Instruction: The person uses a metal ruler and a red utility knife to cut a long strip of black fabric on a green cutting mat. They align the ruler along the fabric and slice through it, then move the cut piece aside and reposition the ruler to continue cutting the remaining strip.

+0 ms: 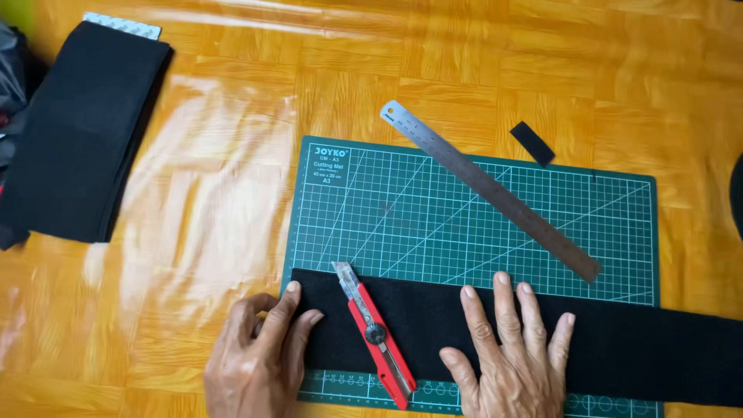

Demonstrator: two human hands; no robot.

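A long strip of black felt-like fabric lies across the lower edge of a green gridded cutting mat, its left end squared near the mat's corner and its right end running off past the mat onto the orange wooden table. The person's left hand pinches the strip's left end, thumb and forefinger at the edge, apparently to keep it lined up. The right hand rests flat on the fabric, fingers spread, pressing it smooth. Neither grips a tool. A red utility knife lies loose on the strip between the hands, blade pointing away. A steel ruler sits diagonally on the mat, with a small black offcut beyond and a folded black fabric stack at far left.
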